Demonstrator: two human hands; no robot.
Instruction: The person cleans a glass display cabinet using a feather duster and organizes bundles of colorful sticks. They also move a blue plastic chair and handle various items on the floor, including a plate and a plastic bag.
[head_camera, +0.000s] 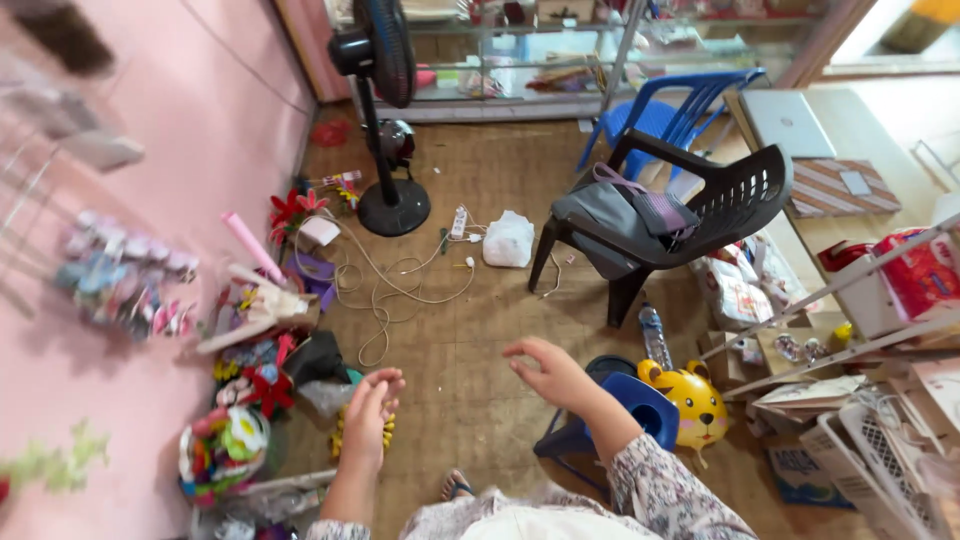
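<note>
left hand (368, 418) open, empty | yellow toy (345, 432) just below | right hand (548, 372) loosely curled, empty

- Landmark: chair (660, 215), with a bag (640, 205) on its seat.
- Left of chair: standing fan (385, 120); power strip (459, 221) lies between them.
- Behind chair: second chair (665, 115), then glass shelving (560, 60).
- Before chair: bottle (652, 335), stool (625, 410), both hands.
- Right of chair: laptop (788, 122) on a table (870, 130).

Occluded / cropped / blurred
Low blue plastic stool (640, 405) half behind right forearm; white plastic mesh basket (880, 450) cut by edge; pink wall's hanging packets (120, 270) blurred.
</note>
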